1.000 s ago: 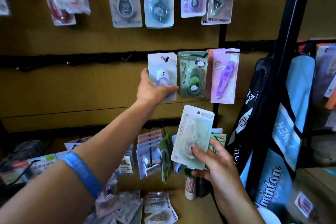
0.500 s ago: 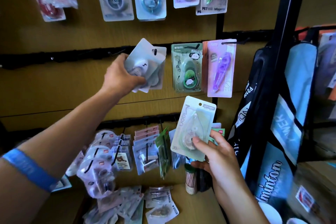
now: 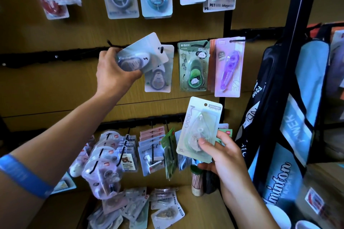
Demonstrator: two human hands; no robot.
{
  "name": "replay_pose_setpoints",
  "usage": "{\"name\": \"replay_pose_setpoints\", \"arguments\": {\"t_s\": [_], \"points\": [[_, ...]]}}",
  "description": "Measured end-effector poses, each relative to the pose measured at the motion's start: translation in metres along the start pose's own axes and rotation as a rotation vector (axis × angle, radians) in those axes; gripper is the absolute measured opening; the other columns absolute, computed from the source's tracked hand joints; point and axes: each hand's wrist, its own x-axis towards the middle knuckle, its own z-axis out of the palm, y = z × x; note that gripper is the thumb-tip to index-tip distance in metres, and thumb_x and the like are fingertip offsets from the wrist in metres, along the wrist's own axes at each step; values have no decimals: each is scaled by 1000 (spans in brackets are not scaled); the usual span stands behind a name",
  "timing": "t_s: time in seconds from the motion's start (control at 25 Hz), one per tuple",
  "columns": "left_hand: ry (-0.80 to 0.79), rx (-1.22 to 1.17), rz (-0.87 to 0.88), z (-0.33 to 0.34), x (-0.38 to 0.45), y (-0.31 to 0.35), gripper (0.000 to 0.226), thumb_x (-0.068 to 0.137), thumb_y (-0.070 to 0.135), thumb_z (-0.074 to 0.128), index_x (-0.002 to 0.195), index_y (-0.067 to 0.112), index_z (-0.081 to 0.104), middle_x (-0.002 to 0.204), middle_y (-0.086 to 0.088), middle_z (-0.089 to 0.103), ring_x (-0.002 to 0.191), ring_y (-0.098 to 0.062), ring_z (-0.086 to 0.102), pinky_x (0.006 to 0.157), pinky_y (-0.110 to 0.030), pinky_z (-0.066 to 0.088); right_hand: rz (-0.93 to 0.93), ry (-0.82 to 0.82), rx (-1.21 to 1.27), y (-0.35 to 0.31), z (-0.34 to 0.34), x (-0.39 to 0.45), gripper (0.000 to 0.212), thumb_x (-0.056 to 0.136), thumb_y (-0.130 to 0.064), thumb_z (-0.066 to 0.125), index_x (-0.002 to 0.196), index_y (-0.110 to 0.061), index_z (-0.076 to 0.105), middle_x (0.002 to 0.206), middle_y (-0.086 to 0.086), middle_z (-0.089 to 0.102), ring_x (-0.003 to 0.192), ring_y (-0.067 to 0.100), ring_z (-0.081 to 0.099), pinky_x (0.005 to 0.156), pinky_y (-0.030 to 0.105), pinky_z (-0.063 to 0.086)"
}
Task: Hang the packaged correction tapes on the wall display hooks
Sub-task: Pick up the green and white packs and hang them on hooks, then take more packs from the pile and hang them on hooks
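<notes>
The left hand (image 3: 116, 72) grips one pale blue correction tape pack (image 3: 143, 53), tilted, at the middle hook rail (image 3: 55, 55) of the wall, overlapping a second like pack (image 3: 158, 78) that hangs there. The right hand (image 3: 221, 152) pinches one pale green correction tape pack (image 3: 200, 128) upright below, in front of the lower hooks. Beside the hanging pack are one green panda pack (image 3: 192, 66) and one purple pack (image 3: 229, 67).

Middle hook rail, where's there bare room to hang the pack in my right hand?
Free: the rail left of the left hand, along bare panel. Crowded: rightward, where the white pack, green panda pack and purple pack hang edge to edge. The right hand holds the pale-green pack below them.
</notes>
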Motion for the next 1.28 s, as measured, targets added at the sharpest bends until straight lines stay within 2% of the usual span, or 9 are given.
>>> {"name": "replay_pose_setpoints", "arguments": {"t_s": [0.12, 0.32, 0.52, 0.64, 0.8, 0.92, 1.04, 1.12, 1.28], "points": [[-25, -11, -33, 0, -1, -2, 71, 62, 37, 89, 121, 19, 56, 118, 6, 54, 100, -11, 59, 90, -36, 55, 0, -2, -6, -1, 0, 0, 26, 87, -9, 70, 112, -14, 66, 98, 4, 77, 87, 24, 73, 50, 27, 53], [-341, -267, -190, 3, -31, 7, 56, 60, 30, 92, 104, 11, 63, 89, 3, 71, 68, -5, 66, 52, -18, 52, -18, -6, 28, -2, 2, -1, 25, 86, -7, 70, 110, -15, 66, 94, 2, 77, 78, 17, 74, 49, 28, 54], [-400, -650, -325, -4, -86, 20, 54, 64, 31, 82, 107, 5, 62, 94, -6, 76, 75, -15, 70, 58, -26, 55, -56, -26, 105, -5, 6, -2, 24, 85, -2, 68, 108, -11, 66, 93, 3, 77, 75, 16, 72, 51, 32, 52], [-466, -847, -387, -8, -109, 31, 34, 78, 27, 72, 106, 10, 61, 95, -4, 75, 76, -14, 68, 58, -23, 53, -105, -58, 165, -8, 8, -3, 26, 82, -3, 67, 107, -10, 66, 96, 4, 77, 78, 16, 71, 51, 32, 50], [-448, -655, -355, 4, -107, 36, 24, 89, 23, 71, 110, 15, 63, 98, 1, 75, 86, -14, 69, 66, -27, 54, -114, -45, 141, -8, 9, -7, 30, 81, -6, 68, 111, -9, 65, 100, 7, 76, 81, 19, 72, 49, 29, 50], [-446, -517, -237, 24, -101, 36, 24, 94, 24, 66, 116, 19, 59, 104, 6, 73, 97, -9, 68, 87, -32, 56, -116, -16, 155, -9, 9, -8, 25, 85, -1, 64, 108, -9, 65, 98, 9, 76, 77, 21, 72, 50, 30, 49], [-439, -460, -234, 43, -96, 35, 23, 93, 31, 65, 112, 19, 59, 102, 3, 71, 97, -18, 67, 91, -45, 55, -138, 10, 166, -14, 8, -8, 24, 79, -6, 65, 102, -12, 66, 97, 8, 75, 77, 20, 70, 54, 31, 47], [-408, -413, -203, 48, -93, 36, 24, 89, 37, 68, 104, 19, 63, 104, -3, 69, 103, -26, 64, 91, -45, 53, -138, 14, 160, -16, 8, -9, 26, 76, -10, 65, 102, -12, 67, 100, 10, 75, 83, 24, 69, 58, 33, 45], [-393, -4, -156, 50, -89, 41, 51, 82, 64, 64, 108, 21, 57, 155, -7, 28, 143, -27, 23, 111, -48, 31, -121, 35, 119, -12, 7, -7, 32, 73, -13, 66, 105, -11, 67, 102, 16, 73, 91, 34, 64, 61, 35, 43]]}}
